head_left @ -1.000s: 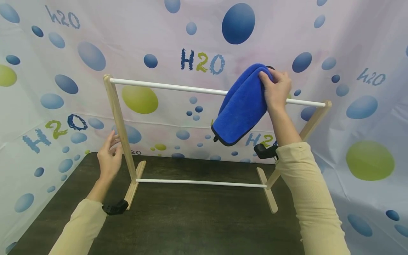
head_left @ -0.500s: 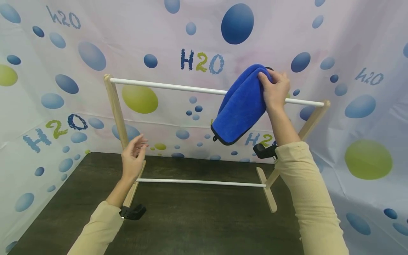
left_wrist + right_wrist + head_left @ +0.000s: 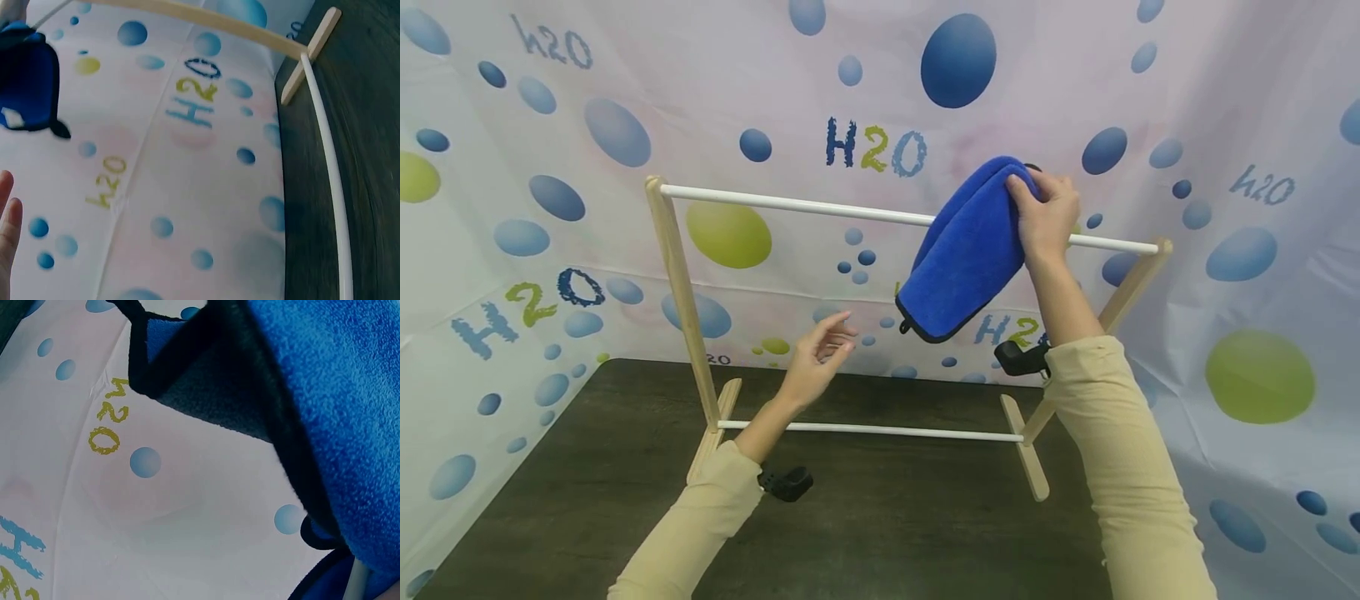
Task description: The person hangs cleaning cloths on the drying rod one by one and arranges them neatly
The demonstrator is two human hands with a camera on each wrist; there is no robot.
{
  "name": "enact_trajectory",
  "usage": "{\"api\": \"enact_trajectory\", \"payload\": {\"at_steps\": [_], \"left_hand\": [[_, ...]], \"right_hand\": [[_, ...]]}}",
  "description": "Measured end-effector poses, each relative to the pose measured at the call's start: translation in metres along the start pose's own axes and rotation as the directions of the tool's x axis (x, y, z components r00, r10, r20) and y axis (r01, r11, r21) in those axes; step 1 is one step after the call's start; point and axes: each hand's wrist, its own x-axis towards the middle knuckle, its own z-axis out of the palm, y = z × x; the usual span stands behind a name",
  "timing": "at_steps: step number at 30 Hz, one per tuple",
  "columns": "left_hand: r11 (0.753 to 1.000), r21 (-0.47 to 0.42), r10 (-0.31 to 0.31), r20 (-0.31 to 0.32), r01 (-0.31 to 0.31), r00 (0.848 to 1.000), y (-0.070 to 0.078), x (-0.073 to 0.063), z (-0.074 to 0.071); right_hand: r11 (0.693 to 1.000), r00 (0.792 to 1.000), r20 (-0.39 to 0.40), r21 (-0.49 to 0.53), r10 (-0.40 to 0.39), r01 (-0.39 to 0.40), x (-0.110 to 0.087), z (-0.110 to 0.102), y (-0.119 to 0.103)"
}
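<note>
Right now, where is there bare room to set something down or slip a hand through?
Set down: the table in front of the lower bar, between the left sleeve and right sleeve. Hand: the gap under the upper bar, between the left post and the cloth, above the left hand. Crowded: the upper bar's right part, with the cloth and right hand.

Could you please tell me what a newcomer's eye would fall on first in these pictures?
Probably the bright blue cloth, pinched by the right hand at the top bar of the rack, right of centre in the head view. Next come the pale backdrop, with its coloured spots and "H2O" lettering, and the left hand, below and left of the cloth.
</note>
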Motion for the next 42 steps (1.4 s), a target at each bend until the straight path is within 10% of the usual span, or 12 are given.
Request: {"api": "enact_trajectory", "payload": {"at_steps": [14, 21, 29, 34, 38, 42], "left_hand": [[0.989, -0.141, -0.015, 0.11, 0.03, 0.994, -0.021, 0.024, 0.046], [0.933, -0.304, -0.143, 0.176, 0.192, 0.974, -0.012, 0.037, 0.054], [0.835, -0.48, -0.278, 0.056, 0.27, 0.959, 0.007, 0.057, 0.062], [0.847, -0.477, -0.289, -0.04, 0.236, 0.956, 0.018, 0.07, 0.06], [0.847, -0.486, -0.208, 0.073, 0.217, 0.975, 0.025, 0.075, 0.05], [0.842, -0.494, -0.096, 0.258, 0.216, 0.961, 0.032, 0.079, 0.038]], "right_hand": [[1.0, 1.0, -0.002, -0.016, 0.023, -0.023, -0.002, -0.002, 0.002], [1.0, 1.0, -0.008, -0.022, 0.02, -0.021, -0.002, -0.003, 0.002], [1.0, 0.999, -0.021, -0.002, 0.031, -0.031, -0.002, -0.005, 0.003], [0.999, 1.0, -0.018, 0.023, 0.023, -0.023, -0.003, -0.008, 0.003], [0.998, 1.0, -0.02, 0.052, 0.02, -0.019, -0.003, -0.011, 0.001], [0.998, 1.0, -0.024, 0.067, 0.018, -0.016, -0.003, -0.014, 0.0]]}}
